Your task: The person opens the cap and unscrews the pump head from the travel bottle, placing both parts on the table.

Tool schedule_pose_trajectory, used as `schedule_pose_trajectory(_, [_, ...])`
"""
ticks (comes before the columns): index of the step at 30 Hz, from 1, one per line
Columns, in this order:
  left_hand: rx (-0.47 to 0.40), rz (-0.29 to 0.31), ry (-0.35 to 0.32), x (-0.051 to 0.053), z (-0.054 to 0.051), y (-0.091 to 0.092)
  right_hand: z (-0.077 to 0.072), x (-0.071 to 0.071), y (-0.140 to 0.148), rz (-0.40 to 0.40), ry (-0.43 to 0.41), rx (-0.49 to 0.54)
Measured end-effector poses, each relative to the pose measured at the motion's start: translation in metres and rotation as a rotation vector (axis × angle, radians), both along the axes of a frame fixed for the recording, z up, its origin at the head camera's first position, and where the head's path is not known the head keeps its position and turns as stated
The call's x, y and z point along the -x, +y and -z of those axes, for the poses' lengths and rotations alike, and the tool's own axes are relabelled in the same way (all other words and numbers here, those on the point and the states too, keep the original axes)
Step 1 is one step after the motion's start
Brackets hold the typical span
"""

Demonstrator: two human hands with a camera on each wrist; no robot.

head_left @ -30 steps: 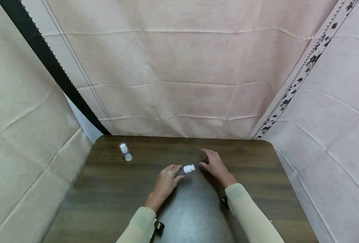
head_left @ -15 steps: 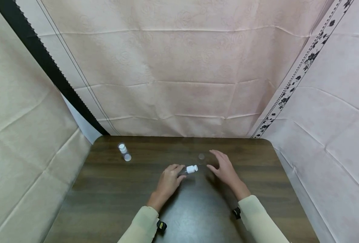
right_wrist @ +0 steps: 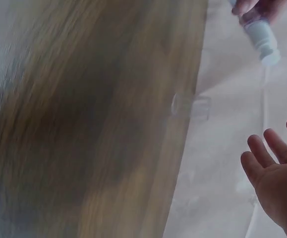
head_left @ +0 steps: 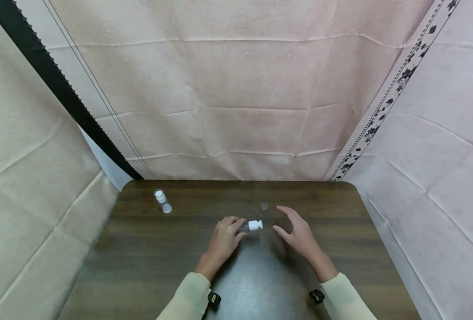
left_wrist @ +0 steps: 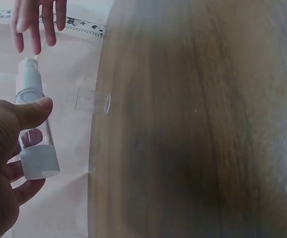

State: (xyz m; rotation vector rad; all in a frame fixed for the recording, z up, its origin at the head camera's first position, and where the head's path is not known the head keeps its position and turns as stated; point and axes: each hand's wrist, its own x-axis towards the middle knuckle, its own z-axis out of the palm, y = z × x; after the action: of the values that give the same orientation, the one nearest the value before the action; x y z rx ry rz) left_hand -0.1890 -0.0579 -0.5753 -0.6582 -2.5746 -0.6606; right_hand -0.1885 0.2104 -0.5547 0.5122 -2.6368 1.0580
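Note:
My left hand (head_left: 223, 240) grips a small clear pump bottle (left_wrist: 39, 161) with a white pump head and white base. Thumb and fingers wrap its clear body, and it lies tilted, head toward the right. Across from the pump head is my right hand (head_left: 300, 235), its fingers spread and holding nothing. A clear cap (left_wrist: 92, 100) stands on the table just beyond the two hands, touched by neither; it also shows in the right wrist view.
A second small clear bottle (head_left: 162, 201) with white ends stands at the table's back left. The brown wooden table (head_left: 160, 275) is enclosed by pale cloth (head_left: 236, 89) at the back and sides.
My right hand has let go of the clear cap and drawn away to the right and nearer. My left hand has shifted slightly right with the pump bottle.

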Motion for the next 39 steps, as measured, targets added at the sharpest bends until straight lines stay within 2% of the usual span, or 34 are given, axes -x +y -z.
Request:
schedule_pose_trajectory(4, [0.032,0.016,0.033,-0.001,0.001,0.005,-0.004,-0.006,-0.007,0.0,-0.073,0.078])
schedule_pose_trajectory(11, [0.076,0.034,0.088,-0.002,0.001,0.012,-0.005,-0.012,-0.02,-0.013,-0.281,0.25])
schedule_pose_trajectory(17, [0.095,0.061,0.13,-0.004,-0.001,0.017,-0.005,-0.01,-0.026,0.006,-0.383,0.282])
schedule_pose_trajectory(21, [0.115,0.065,0.132,-0.006,-0.001,0.021,-0.002,-0.009,-0.028,0.019,-0.411,0.263])
schedule_pose_trajectory(30, [0.113,0.064,0.169,-0.008,-0.002,0.029,0.005,-0.008,-0.029,0.016,-0.392,0.24])
schedule_pose_trajectory(39, [0.109,0.062,0.157,-0.009,-0.003,0.031,0.006,-0.009,-0.029,-0.004,-0.412,0.303])
